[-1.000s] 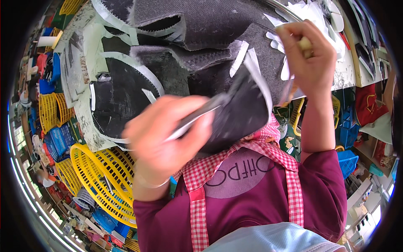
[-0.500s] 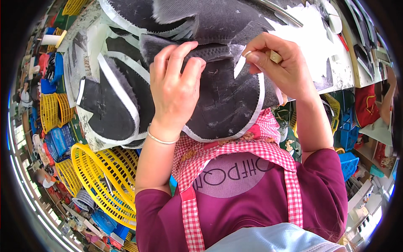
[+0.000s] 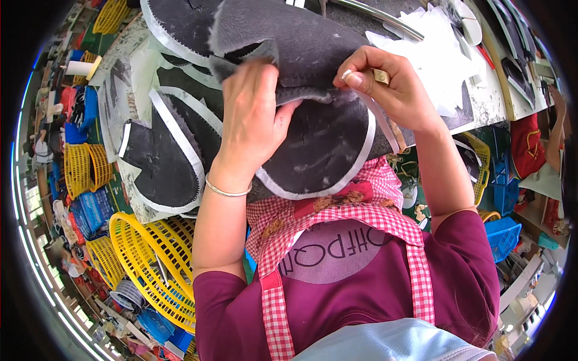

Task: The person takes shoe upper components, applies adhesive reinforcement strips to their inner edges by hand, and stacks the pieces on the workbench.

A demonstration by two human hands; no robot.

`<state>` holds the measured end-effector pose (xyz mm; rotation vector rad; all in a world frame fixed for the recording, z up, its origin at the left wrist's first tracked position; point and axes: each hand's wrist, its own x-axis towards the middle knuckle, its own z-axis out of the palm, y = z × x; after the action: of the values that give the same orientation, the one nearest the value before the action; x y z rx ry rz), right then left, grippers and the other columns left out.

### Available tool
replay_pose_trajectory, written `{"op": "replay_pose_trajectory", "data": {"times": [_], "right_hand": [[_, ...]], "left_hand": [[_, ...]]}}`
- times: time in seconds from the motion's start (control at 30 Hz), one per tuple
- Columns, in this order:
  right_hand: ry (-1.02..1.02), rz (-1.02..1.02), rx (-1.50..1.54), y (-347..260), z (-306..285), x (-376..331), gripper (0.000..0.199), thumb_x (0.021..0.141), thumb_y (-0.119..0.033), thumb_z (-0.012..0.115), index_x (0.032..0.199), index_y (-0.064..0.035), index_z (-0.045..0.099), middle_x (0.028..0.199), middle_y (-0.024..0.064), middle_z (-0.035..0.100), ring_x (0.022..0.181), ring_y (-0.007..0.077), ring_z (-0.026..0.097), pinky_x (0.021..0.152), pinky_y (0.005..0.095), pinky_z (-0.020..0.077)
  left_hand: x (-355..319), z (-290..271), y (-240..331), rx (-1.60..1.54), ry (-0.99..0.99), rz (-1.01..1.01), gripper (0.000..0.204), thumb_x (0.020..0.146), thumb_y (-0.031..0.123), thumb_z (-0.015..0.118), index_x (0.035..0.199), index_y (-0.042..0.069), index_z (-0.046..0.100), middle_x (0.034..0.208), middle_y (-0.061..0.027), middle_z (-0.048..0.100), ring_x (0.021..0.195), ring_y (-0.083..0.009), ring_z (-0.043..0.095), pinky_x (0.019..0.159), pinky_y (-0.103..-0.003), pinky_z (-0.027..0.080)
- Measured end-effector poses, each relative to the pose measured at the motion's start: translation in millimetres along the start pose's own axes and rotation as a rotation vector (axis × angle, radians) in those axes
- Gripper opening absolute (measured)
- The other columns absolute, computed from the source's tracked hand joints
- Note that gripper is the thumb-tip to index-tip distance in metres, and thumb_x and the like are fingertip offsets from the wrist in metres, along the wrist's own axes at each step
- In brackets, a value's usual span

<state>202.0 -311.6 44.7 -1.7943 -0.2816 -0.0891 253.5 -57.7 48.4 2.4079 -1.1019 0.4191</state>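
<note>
A dark, fuzzy-backed fabric piece (image 3: 307,39) lies folded over in front of me, with a white-edged rounded part (image 3: 319,144) toward my body. My left hand (image 3: 250,117) is closed at its fold, fingers on the upper layer and thumb beneath; the fingertips are blurred. My right hand (image 3: 385,87) pinches at the piece's right edge, with something small and white at the thumb tip. A small cream-coloured block (image 3: 380,76) is tucked between its fingers. Below that hand a pale strip (image 3: 382,120) slants down to the table edge.
More white-edged dark pieces (image 3: 162,162) are piled to the left. White sheets (image 3: 430,60) and a metal bar (image 3: 385,19) lie at the back right. Yellow baskets (image 3: 135,259) stand low on the left, a blue crate (image 3: 501,237) low on the right.
The fuzzy piece's upper layer has folded and lifted, covering the zigzag-stitched seam. My left hand has moved slightly right onto it. The white strip end under my right fingers no longer shows.
</note>
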Motion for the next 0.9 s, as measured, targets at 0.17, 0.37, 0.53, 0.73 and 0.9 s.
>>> {"op": "replay_pose_trajectory", "data": {"times": [0.17,0.37,0.53,0.73,0.9], "right_hand": [[-0.094,-0.051,0.643,-68,-15,-17,0.015,0.104,-0.015,0.061,0.102,-0.0001,0.060,0.097,0.0127,0.069,0.081,0.0172,0.071,0.066,0.0305,0.0628],[0.206,0.038,0.002,-105,-15,-7,0.020,0.104,-0.016,0.061,0.099,0.0025,0.062,0.078,0.0069,0.066,0.069,0.0124,0.069,0.056,0.0210,0.0498],[0.129,0.138,-0.102,-75,-7,-12,0.011,0.097,-0.011,0.070,0.100,-0.0001,0.073,0.079,0.0001,0.070,0.069,0.0054,0.062,0.061,0.0213,0.0479],[-0.053,-0.170,-0.479,-43,37,-9,0.012,0.083,-0.015,0.079,0.086,-0.0055,0.072,0.076,0.0065,0.068,0.068,0.0212,0.067,0.063,0.0323,0.0536],[-0.086,-0.336,-0.771,-34,49,9,0.021,0.080,-0.029,0.080,0.081,-0.0106,0.070,0.076,-0.0001,0.065,0.081,0.0221,0.063,0.065,0.0383,0.0529]], "left_hand": [[-1,-73,51,-0.582,0.045,-0.192,0.077,0.077,0.003,0.085,0.139,-0.002,0.039,0.127,-0.0200,0.065,0.113,-0.0329,0.067,0.096,-0.040,0.052],[7,-87,65,-0.672,-0.076,-0.427,0.072,0.074,0.000,0.087,0.137,0.005,0.053,0.098,-0.0125,0.066,0.088,-0.0191,0.068,0.077,-0.030,0.052],[-26,2,25,-0.305,0.092,-0.327,0.038,0.082,0.000,0.081,0.118,0.010,0.072,0.099,-0.0066,0.067,0.091,-0.0120,0.064,0.072,-0.027,0.055],[-49,13,23,-0.578,0.199,-0.419,0.032,0.087,0.000,0.076,0.119,0.005,0.071,0.105,-0.0088,0.075,0.084,-0.0180,0.072,0.065,-0.026,0.057],[-39,1,17,-0.847,0.144,-0.452,0.036,0.085,-0.005,0.071,0.120,0.003,0.073,0.109,-0.0109,0.076,0.090,-0.0156,0.073,0.072,-0.027,0.059]]}}
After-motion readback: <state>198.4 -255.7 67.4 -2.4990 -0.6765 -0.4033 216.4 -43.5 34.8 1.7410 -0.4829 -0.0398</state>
